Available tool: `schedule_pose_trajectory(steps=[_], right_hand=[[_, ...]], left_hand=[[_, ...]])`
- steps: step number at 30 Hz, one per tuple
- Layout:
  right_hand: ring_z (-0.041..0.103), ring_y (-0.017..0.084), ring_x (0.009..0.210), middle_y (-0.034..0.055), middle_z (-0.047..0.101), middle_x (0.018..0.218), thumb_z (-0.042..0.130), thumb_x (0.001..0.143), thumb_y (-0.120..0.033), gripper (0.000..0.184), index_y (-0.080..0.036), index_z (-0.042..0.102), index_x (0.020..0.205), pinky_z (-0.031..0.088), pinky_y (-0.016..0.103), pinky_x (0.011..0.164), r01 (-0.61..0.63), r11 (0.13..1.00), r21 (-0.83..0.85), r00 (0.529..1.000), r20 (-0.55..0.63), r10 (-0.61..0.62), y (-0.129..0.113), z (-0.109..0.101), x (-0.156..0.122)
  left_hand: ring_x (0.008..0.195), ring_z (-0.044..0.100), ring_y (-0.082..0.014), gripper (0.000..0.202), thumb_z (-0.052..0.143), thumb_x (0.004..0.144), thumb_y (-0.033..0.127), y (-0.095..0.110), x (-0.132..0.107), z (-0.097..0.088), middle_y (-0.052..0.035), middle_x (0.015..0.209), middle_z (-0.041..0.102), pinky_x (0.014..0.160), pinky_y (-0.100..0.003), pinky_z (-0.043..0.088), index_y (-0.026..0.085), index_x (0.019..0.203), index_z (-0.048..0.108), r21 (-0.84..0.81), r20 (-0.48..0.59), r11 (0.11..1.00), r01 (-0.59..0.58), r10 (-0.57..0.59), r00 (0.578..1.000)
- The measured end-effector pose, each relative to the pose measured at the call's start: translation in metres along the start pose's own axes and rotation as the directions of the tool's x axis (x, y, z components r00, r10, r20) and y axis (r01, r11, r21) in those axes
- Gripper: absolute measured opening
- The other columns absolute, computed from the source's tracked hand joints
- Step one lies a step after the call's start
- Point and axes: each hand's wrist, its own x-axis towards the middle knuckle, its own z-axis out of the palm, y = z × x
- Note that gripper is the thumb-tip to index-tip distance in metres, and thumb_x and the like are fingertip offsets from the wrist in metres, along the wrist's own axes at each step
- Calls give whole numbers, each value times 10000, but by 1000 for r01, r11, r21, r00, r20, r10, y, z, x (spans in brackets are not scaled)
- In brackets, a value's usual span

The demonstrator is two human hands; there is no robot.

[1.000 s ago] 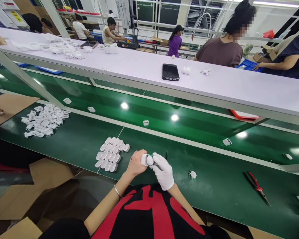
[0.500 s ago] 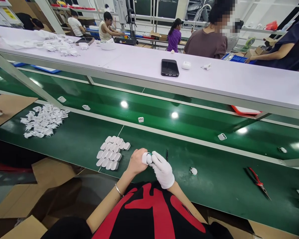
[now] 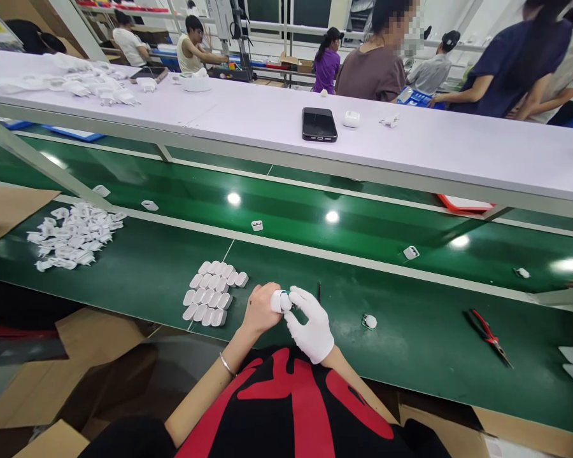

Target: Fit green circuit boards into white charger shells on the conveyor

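My bare left hand (image 3: 259, 310) and my white-gloved right hand (image 3: 310, 321) meet over the near edge of the green bench (image 3: 410, 331). Both are closed on one small white plastic part (image 3: 280, 300) held between them. Just left of my hands lie several white parts in neat rows (image 3: 213, 293). A single white part (image 3: 369, 322) rests on the bench to the right of my right hand. A thin dark tool (image 3: 319, 292) lies just beyond my right hand.
A loose heap of white parts (image 3: 71, 234) sits far left. Red-handled pliers (image 3: 488, 335) lie at right. Single white parts (image 3: 256, 225) ride the green conveyor. A phone (image 3: 319, 123) lies on the white shelf. Several people work beyond it. Cardboard lies at lower left.
My hands stay together on the white part, nearly still. The loose parts on the conveyor have drifted left. My view has shifted a little, and more people show at the back right.
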Motion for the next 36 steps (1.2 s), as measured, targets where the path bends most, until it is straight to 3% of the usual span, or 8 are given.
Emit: schedule_pose_trajectory(steps=[3, 5, 8, 15, 22, 28, 32, 36], right_hand=[[642, 232, 977, 124, 605, 1216, 671, 773, -293, 517, -192, 537, 1262, 587, 342, 783, -223, 974, 42, 974, -41, 224, -4, 3, 4], [655, 212, 929, 114, 636, 1168, 606, 833, -351, 482, -180, 522, 1275, 577, 328, 788, -303, 952, 52, 951, -40, 305, -1, 6, 6], [656, 203, 937, 85, 688, 1044, 492, 898, -367, 307, -175, 619, 1102, 544, 312, 838, -309, 948, 73, 951, 7, 310, 3, 10, 10], [629, 154, 565, 29, 691, 690, 518, 834, -423, 279, -180, 653, 863, 514, 234, 553, -347, 937, 29, 932, -100, 348, 4, 18, 8], [618, 161, 593, 24, 680, 692, 510, 836, -418, 284, -180, 665, 835, 511, 248, 564, -407, 908, 99, 909, -53, 413, 4, 8, 13], [632, 192, 907, 63, 677, 1005, 458, 903, -370, 384, -179, 583, 1212, 518, 334, 839, -365, 915, 171, 931, 62, 360, -9, -9, 13], [642, 228, 906, 88, 684, 1025, 564, 834, -407, 380, -178, 656, 1124, 529, 372, 839, -446, 893, 56, 895, 24, 445, -13, -11, 11], [658, 249, 933, 99, 694, 1059, 584, 806, -447, 408, -165, 679, 1085, 541, 385, 845, -508, 856, 96, 861, 16, 509, -16, -6, 10]], left_hand=[[686, 573, -208, 65, 495, 711, 167, 7, 0, 1, -39, 733, 611, 660, -332, 350, 210, 759, 503, 37, -13, 999, 4, -4, 1000], [701, 578, -213, 70, 497, 717, 150, 12, 1, 2, -42, 740, 615, 661, -339, 340, 211, 752, 498, 61, -20, 998, 1, 0, 1000], [712, 580, -222, 72, 499, 730, 139, 17, 2, 3, -48, 743, 613, 658, -348, 332, 210, 741, 493, 94, -28, 996, -8, 10, 1000], [673, 560, -210, 70, 504, 762, 164, 23, 0, 2, -42, 714, 600, 647, -343, 333, 214, 719, 480, 129, -33, 990, -49, 54, 998], [660, 560, -204, 79, 500, 719, 140, 33, 5, 4, -39, 694, 601, 645, -333, 342, 213, 700, 477, 68, -64, 997, -36, 41, 997], [616, 528, -191, 117, 538, 638, 157, 36, 3, -2, -16, 683, 616, 606, -302, 354, 206, 741, 510, -18, -106, 1000, 16, -18, 994], [597, 512, -187, 104, 532, 647, 151, 32, 1, -4, -24, 684, 616, 596, -302, 351, 198, 739, 522, 16, -163, 999, -30, 32, 986], [588, 502, -187, 89, 523, 655, 144, 29, 0, -3, -25, 664, 595, 592, -305, 345, 197, 726, 518, -5, -167, 997, -73, 71, 983]])
